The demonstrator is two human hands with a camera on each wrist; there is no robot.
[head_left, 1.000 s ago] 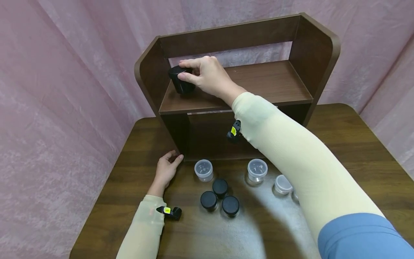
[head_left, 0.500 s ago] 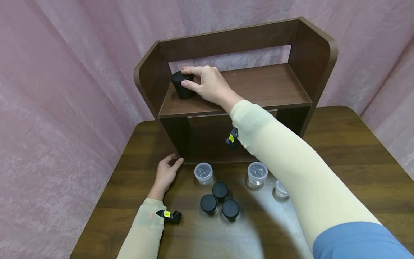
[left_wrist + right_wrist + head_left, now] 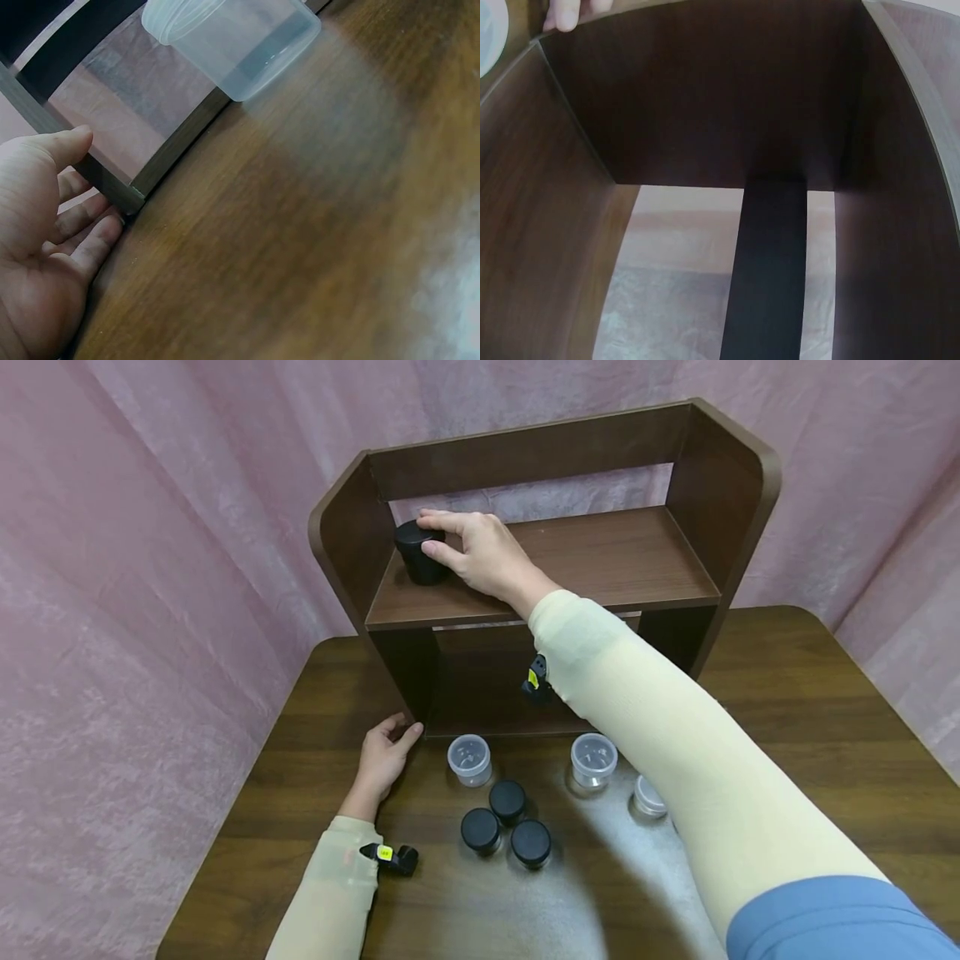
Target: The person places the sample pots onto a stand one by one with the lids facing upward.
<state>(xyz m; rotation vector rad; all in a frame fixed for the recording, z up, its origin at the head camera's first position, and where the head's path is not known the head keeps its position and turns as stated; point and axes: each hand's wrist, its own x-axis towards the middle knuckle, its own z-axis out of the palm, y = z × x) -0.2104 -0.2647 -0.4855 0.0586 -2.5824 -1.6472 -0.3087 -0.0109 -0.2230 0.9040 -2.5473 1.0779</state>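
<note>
A black lidded jar [image 3: 418,560] stands at the left end of the upper board of a brown wooden shelf [image 3: 600,556]. My right hand [image 3: 483,552] pinches its lid, thumb in front and fingers on top and behind. Down at the shelf's lower left front corner, my left hand [image 3: 384,756] holds the side panel's edge. The left wrist view has that hand [image 3: 45,232] with its thumb on the panel edge and the fingers on the outer side. Only the shelf's underside [image 3: 705,90] and inner panels fill the right wrist view; the jar is out of sight there.
Before the shelf stand three black-lidded jars [image 3: 507,802], close together. Clear plastic jars stand on the table too: one [image 3: 470,760] near the left hand, one [image 3: 594,758] in the middle, another [image 3: 649,797] partly behind the right sleeve. A pink curtain [image 3: 187,527] hangs behind.
The black jar, slightly tilted one second ago, now stands more upright on the upper board, the right hand still at its lid. The left hand keeps its place. The head view has shifted slightly.
</note>
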